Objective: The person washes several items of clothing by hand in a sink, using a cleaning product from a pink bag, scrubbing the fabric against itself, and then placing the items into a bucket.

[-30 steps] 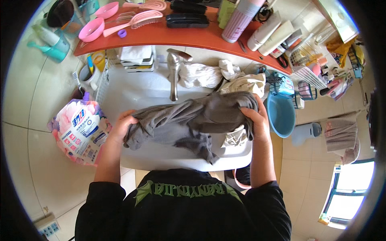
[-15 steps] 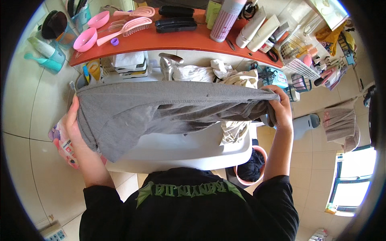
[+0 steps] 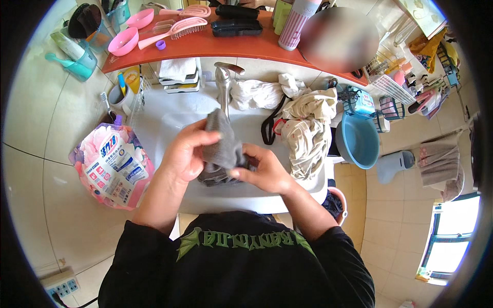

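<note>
Over the white sink [image 3: 159, 118], both my hands grip a dark grey knit garment [image 3: 222, 138], bunched into a small bundle. My left hand [image 3: 185, 151] is closed on its left side, thumb across the cloth. My right hand [image 3: 267, 169] pinches the lower right part, where the cloth is darker and folded. Some of the grey fabric hangs down towards the basin's near side. The garment's kind cannot be made out. Just behind it rises a metal faucet [image 3: 223, 84]. Cream clothes [image 3: 308, 143] lie heaped on the sink's right side, beside white cloth [image 3: 257, 94].
A pink detergent pouch [image 3: 115, 169] stands left of the sink. Hairbrushes [image 3: 187, 28], pink bowls [image 3: 123, 42] and bottles sit on the red shelf [image 3: 246, 51] behind. To the right are a blue basin [image 3: 358, 141] and a pink bucket [image 3: 339, 200] with dark cloth.
The grey garment was stretched wide between my hands; now it is gathered into a bundle. My hands have come together over the sink's middle, uncovering the faucet, pouch and cream clothes.
</note>
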### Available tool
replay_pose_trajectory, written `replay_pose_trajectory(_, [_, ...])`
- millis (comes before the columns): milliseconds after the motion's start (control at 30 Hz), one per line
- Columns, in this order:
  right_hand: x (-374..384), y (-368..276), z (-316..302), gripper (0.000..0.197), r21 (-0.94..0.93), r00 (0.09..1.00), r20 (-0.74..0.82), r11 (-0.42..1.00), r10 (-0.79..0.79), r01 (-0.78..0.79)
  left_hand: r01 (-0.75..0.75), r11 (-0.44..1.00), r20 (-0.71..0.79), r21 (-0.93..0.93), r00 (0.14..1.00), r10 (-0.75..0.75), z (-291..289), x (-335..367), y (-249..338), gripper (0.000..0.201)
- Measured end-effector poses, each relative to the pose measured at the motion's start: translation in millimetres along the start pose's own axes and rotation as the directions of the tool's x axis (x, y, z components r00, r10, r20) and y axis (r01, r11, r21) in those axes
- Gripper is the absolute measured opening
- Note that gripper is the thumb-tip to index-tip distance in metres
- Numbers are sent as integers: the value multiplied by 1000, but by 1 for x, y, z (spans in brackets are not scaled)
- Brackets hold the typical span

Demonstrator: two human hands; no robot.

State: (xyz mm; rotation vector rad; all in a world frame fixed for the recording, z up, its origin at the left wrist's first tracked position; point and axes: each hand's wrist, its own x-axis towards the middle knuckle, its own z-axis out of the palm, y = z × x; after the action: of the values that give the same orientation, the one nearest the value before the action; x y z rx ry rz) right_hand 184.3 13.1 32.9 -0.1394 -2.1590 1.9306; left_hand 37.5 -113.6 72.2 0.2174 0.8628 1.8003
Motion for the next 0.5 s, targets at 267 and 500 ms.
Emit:
replay_pose_trajectory(267, [-8, -2, -56, 23, 780, 789, -274, 607, 549, -152, 115, 665, 47, 738, 974, -221, -66, -1, 15, 30])
replay_pose_trajectory(500, [-28, 7, -89, 50, 367, 889, -71, 840, 453, -399, 215, -26, -216, 976, 953, -213, -115, 21, 19, 40])
